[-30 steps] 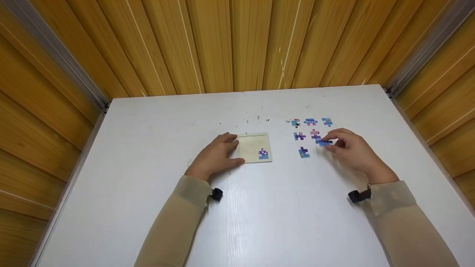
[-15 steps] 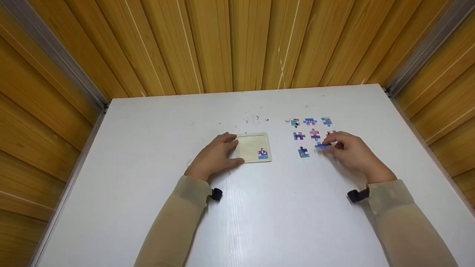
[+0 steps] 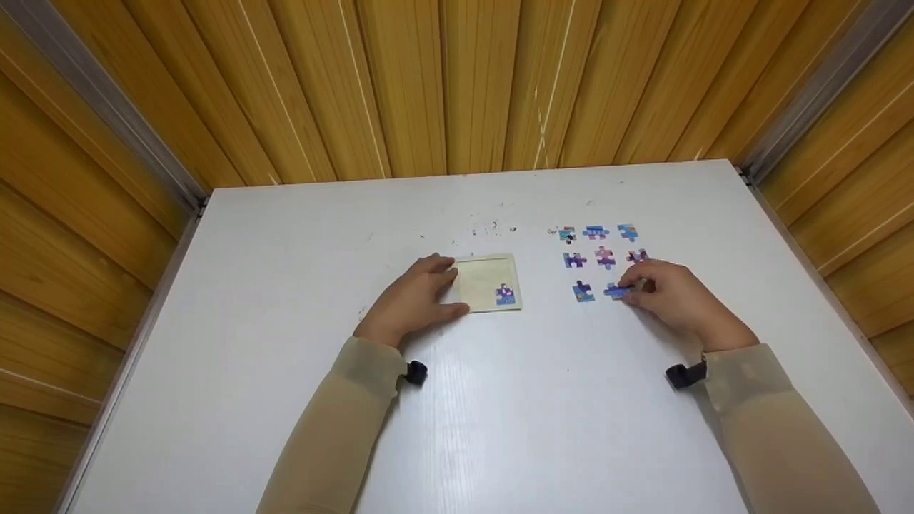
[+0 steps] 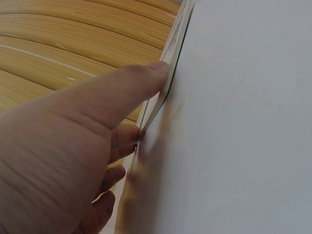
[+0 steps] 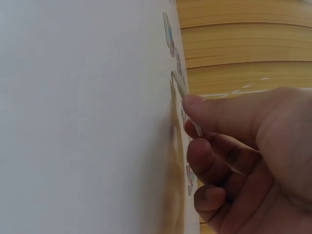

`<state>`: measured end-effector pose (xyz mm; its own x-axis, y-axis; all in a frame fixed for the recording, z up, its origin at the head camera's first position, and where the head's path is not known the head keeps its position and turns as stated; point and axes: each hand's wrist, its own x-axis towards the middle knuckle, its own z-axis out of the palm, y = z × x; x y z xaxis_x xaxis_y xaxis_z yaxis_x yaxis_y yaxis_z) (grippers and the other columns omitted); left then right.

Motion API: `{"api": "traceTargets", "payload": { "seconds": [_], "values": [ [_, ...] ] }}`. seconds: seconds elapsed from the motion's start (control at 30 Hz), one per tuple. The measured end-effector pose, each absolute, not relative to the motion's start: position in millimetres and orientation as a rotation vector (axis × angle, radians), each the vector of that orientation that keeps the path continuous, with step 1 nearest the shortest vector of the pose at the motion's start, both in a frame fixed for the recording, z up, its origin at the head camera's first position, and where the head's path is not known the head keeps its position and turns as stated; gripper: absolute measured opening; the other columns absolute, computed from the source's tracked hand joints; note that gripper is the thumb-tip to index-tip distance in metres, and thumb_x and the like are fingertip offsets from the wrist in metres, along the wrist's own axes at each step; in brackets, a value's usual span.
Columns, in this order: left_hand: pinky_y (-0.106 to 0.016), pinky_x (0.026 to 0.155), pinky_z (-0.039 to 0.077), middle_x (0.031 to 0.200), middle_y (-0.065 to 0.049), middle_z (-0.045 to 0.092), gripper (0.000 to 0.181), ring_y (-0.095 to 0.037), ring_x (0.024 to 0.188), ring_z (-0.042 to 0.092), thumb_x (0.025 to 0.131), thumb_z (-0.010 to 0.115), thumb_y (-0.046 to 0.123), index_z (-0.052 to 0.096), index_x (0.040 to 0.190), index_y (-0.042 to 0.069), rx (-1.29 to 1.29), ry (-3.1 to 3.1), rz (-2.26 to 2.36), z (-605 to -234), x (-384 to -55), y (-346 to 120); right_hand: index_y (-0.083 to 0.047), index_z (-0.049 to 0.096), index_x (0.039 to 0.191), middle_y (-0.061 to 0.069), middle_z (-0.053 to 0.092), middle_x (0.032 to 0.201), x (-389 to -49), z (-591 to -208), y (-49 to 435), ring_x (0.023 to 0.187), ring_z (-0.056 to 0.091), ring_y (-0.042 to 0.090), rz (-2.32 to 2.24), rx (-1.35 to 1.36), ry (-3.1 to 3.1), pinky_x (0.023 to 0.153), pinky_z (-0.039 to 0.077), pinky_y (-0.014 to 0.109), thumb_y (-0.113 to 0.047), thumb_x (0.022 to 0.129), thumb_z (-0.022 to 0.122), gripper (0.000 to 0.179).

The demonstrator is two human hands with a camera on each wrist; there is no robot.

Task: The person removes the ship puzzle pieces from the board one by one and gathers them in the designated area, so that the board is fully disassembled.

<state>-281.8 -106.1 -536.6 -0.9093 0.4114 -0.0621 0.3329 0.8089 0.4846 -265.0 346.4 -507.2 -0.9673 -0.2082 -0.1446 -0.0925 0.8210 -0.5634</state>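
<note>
In the head view, my left hand (image 3: 418,300) holds the left side of a pale square puzzle tray (image 3: 518,285). Its thumb lies at the near edge and its fingers at the far left, as the left wrist view also shows the tray's edge (image 4: 175,63) under the thumb. One puzzle piece (image 3: 505,294) lies in the tray's near right corner. My right hand (image 3: 668,296) pinches a blue puzzle piece (image 3: 615,291) between thumb and fingers, close over the table. In the right wrist view that piece (image 5: 179,85) is tilted, one end near the tabletop.
Several loose pieces lie in rows around the right hand, among them a purple one (image 3: 583,291), a pink one (image 3: 605,257) and a blue one (image 3: 628,232). Dark specks mark the white table (image 3: 493,414) behind the tray. A wood-look panel wall (image 3: 478,86) stands beyond.
My right hand has brought the blue piece down toward the near row, slightly nearer to me, uncovering a pink-purple piece behind it. The left hand and tray stay put.
</note>
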Motion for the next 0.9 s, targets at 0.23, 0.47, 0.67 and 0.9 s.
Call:
{"api": "traceTargets", "payload": {
  "seconds": [0.23, 0.47, 0.67, 0.9],
  "values": [
    [-0.045, 0.143, 0.032, 0.181, -0.001, 0.045, 0.081, -0.027, 0.176, 0.029, 0.102, 0.082, 0.053, 0.056, 0.169, 0.016, 0.584, 2.823, 0.721, -536.2, -281.1, -106.5, -0.014, 0.081, 0.124, 0.012, 0.073, 0.119, -264.6, -509.8, 346.7, 0.103, 0.060, 0.029, -0.841, -0.265, 2.827, 0.085, 0.051, 0.035, -0.013, 0.107, 0.077, 0.017],
    [-0.045, 0.142, 0.034, 0.179, -0.003, 0.048, 0.080, -0.029, 0.175, 0.032, 0.102, 0.083, 0.053, 0.058, 0.167, 0.015, 0.618, 2.841, 0.705, -537.4, -282.6, -107.0, -0.014, 0.083, 0.123, 0.012, 0.074, 0.126, -263.8, -509.1, 346.3, 0.105, 0.060, 0.030, -0.831, -0.286, 2.834, 0.090, 0.050, 0.039, -0.012, 0.107, 0.076, 0.018],
    [-0.046, 0.142, 0.034, 0.180, -0.002, 0.046, 0.080, -0.028, 0.176, 0.030, 0.102, 0.083, 0.053, 0.057, 0.168, 0.015, 0.604, 2.834, 0.710, -537.0, -282.9, -107.2, -0.012, 0.083, 0.124, 0.013, 0.071, 0.134, -264.8, -507.0, 344.8, 0.109, 0.060, 0.031, -0.818, -0.279, 2.824, 0.095, 0.051, 0.043, -0.014, 0.108, 0.076, 0.018],
    [-0.046, 0.142, 0.034, 0.179, -0.003, 0.047, 0.080, -0.028, 0.176, 0.031, 0.102, 0.083, 0.053, 0.057, 0.168, 0.016, 0.606, 2.839, 0.702, -537.3, -282.7, -106.4, -0.010, 0.081, 0.131, 0.015, 0.062, 0.154, -264.8, -502.1, 340.5, 0.122, 0.057, 0.035, -0.857, -0.234, 2.797, 0.104, 0.052, 0.047, -0.016, 0.108, 0.078, 0.024]
  ]
}}
